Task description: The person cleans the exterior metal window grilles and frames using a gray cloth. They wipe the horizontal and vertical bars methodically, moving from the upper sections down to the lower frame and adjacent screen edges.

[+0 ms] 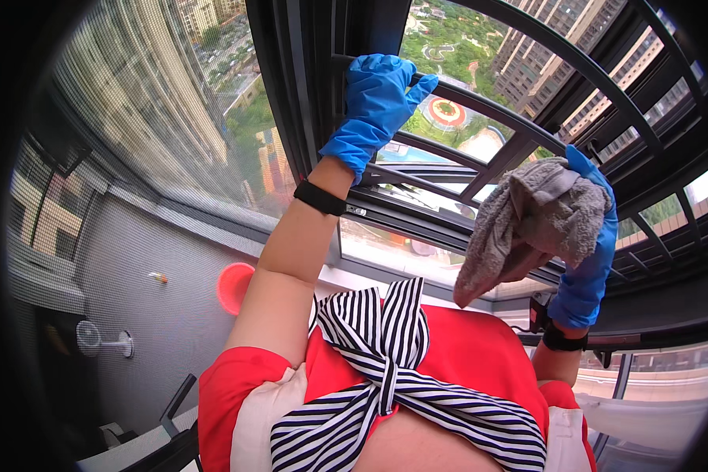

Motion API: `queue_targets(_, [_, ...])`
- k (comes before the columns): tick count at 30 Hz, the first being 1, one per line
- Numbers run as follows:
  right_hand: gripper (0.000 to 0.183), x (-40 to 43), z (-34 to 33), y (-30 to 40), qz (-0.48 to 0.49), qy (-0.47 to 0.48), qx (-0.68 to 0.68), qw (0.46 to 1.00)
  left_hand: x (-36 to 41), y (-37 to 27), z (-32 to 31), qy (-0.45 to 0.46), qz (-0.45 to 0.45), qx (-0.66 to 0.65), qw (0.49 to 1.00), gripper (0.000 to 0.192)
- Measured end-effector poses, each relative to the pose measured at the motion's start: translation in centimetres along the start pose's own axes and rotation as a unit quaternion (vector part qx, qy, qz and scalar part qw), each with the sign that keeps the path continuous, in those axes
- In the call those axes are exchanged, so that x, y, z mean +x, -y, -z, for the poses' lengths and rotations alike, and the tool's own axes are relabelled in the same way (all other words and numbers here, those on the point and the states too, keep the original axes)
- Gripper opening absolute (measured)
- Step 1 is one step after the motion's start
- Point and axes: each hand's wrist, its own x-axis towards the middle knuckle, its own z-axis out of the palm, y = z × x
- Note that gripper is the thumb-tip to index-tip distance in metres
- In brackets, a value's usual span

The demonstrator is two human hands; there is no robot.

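My left hand (380,97), in a blue glove, curls over a dark metal bar (478,103) of the window guard, close to the dark window frame (312,76). The thumb points right along the bar. A crumpled grey terry cloth (531,218) hangs from my right hand (599,236), also gloved in blue, in front of the guard's right part. The fold of the cloth hides most of the right fingers and whatever they touch behind it. One corner of the cloth dangles down to the left.
A mesh screen (171,177) spans the left side. An orange-red plastic basin (236,288) is low on the left, partly behind my left arm. Curved guard bars (596,65) bow outward at upper right. Beyond the guard, greenery and tall buildings (557,47) appear far below.
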Motion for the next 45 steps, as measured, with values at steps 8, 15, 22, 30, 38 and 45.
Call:
queue_targets(8, [0.048, -4.0, 9.4, -16.8, -0.112, -0.204, 0.145, 0.962, -0.1, 0.5, -0.2, 0.02, -0.013, 0.03, 0.999, 0.036])
queue_targets(15, [0.037, 5.8, 12.1, -27.3, -0.214, -0.254, 0.419, 0.845, 0.1, 0.4, -1.0, 0.023, -0.016, -0.004, 1.0, 0.044])
queue_targets(22, [0.03, 10.7, 2.9, -28.5, -0.039, -0.087, -0.062, 0.993, 0.1, 0.0, -0.3, 0.046, -0.026, 0.057, 0.997, 0.035])
queue_targets(30, [0.022, 12.2, 2.2, -27.9, 0.217, 0.088, -0.494, 0.837, -0.3, -0.1, 0.0, 0.013, -0.026, 0.057, 0.998, 0.03])
queue_targets(38, [0.045, 12.2, 7.2, -29.5, 0.106, 0.131, -0.482, 0.86, -0.5, -0.1, -0.4, 0.028, -0.023, 0.072, 0.997, 0.032])
queue_targets(45, [0.061, 14.6, 1.0, -21.7, 0.292, 0.116, -0.495, 0.81, -0.3, 0.0, -0.2, 0.033, -0.011, 0.083, 0.996, 0.034])
